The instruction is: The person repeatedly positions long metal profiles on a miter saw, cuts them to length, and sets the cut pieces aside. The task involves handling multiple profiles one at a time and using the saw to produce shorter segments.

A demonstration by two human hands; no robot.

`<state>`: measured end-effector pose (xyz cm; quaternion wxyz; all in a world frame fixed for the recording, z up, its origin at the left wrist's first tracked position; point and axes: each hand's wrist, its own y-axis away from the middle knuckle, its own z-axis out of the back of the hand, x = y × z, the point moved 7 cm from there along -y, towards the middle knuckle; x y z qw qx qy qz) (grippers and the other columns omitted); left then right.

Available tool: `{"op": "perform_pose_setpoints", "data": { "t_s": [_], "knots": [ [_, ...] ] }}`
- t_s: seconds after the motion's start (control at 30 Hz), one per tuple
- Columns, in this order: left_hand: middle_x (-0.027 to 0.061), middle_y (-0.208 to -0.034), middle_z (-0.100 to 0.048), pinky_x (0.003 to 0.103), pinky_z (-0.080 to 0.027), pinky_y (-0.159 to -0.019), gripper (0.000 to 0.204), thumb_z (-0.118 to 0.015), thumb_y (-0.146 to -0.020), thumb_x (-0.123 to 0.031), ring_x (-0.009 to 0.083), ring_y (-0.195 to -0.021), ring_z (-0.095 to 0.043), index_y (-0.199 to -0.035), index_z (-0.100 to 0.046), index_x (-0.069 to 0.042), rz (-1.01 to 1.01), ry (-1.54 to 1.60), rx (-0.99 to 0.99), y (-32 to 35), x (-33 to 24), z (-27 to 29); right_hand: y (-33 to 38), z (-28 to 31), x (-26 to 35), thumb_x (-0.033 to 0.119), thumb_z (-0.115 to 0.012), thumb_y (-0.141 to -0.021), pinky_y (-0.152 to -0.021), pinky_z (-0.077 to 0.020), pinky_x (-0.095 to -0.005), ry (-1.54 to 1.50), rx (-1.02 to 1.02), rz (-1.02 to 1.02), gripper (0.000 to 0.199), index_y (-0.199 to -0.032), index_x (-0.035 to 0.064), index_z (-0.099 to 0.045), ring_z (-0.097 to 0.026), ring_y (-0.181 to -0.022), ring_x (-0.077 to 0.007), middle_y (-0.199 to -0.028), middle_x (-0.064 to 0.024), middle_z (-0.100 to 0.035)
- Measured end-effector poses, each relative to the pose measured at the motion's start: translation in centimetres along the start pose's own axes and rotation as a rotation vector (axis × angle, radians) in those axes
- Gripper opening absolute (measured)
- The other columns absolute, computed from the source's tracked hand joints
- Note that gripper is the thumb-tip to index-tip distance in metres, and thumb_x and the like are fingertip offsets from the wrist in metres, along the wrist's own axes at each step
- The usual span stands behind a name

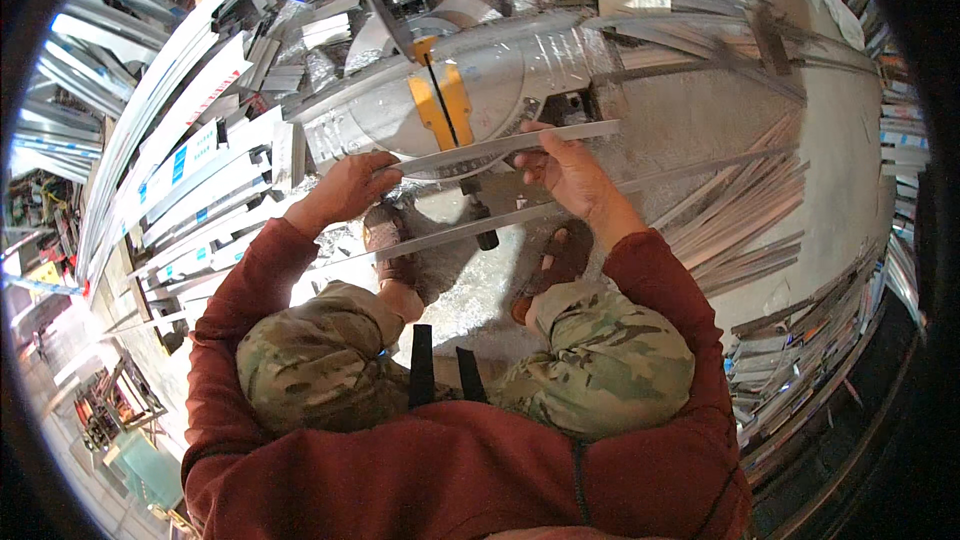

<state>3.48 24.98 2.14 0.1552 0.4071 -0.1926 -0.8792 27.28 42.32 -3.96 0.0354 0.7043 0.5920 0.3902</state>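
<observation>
A thin grey metal strip runs across the near edge of the mitre saw's table, rising slightly to the right. My left hand grips its left end with the fingertips. Close to the strip's right end, my right hand pinches it between thumb and fingers, the lower fingers loosely curled. Beyond the strip lies the saw's yellow slotted insert, with the dark saw blade above its far end. Below the strip, the saw's black handle knob points toward me.
A second long strip crosses nearer to me, above my feet. Stacked metal profiles fill the left side. Thin strips lie in a bundle on the right, and offcuts pile up at the lower right.
</observation>
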Motion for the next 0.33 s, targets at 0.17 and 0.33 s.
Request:
{"op": "perform_pose_setpoints", "data": {
  "t_s": [0.17,0.33],
  "knots": [
    [0.0169,-0.093,-0.070,0.039,-0.051,-0.075,0.045,-0.065,-0.092,-0.042,0.0234,-0.079,-0.064,-0.102,-0.070,0.002,0.390,-0.085,-0.005,4.2,10.1,5.4,1.0,13.5,14.6,0.032,-0.053,-0.101,-0.069,-0.0502,-0.0315,0.116,-0.482,0.462,0.025,-0.108,0.0097,-0.062,-0.059,-0.078,-0.0161,-0.092,-0.0016,-0.063],
    [0.0180,-0.088,-0.071,0.038,-0.051,-0.076,0.052,-0.069,-0.086,-0.051,0.0274,-0.080,-0.068,-0.102,-0.073,-0.002,0.395,-0.037,-0.226,5.4,15.9,7.0,-3.8,18.5,16.5,0.043,-0.056,-0.097,-0.075,-0.0468,-0.0517,0.426,-0.554,0.280,0.030,-0.107,0.0150,-0.062,-0.054,-0.078,-0.0161,-0.090,-0.0019,-0.059]
  ]
}}
